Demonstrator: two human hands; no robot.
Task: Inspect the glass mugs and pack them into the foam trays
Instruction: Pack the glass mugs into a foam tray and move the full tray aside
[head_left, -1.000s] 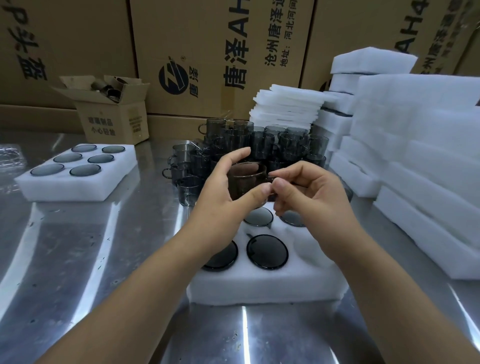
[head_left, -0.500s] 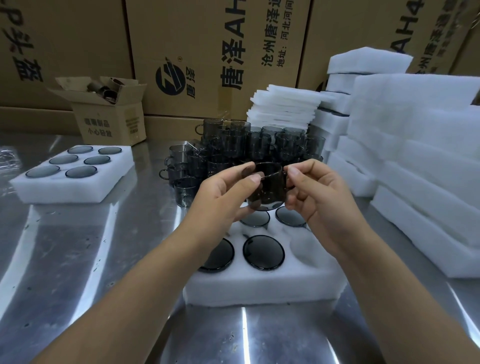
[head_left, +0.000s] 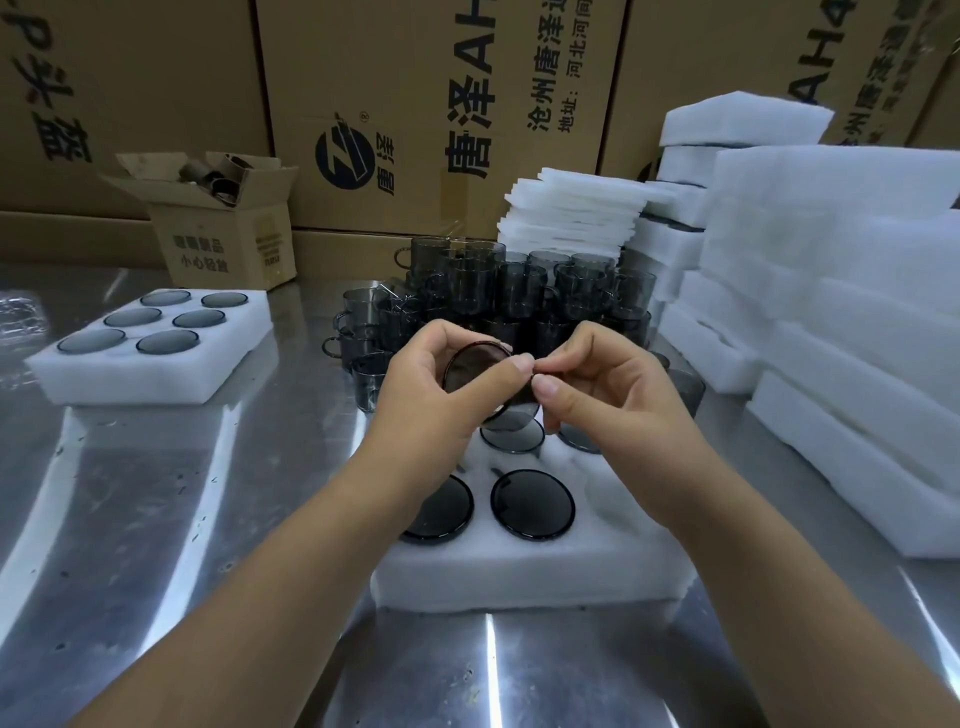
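Item: smoked glass mug (head_left: 475, 370), held above the near foam tray (head_left: 519, 577), tilted round face to the viewer, likely for inspection. Left hand (head_left: 436, 400) curls round its body; right hand (head_left: 613, 400) pinches its right edge, probably the handle. Near-right pocket (head_left: 618, 512) vacant, likely destination

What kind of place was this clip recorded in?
Probably a glassware packing station in a warehouse or factory: printed shipping cartons behind a steel table, piles of white foam trays, and a cluster of smoked glass mugs awaiting packing.
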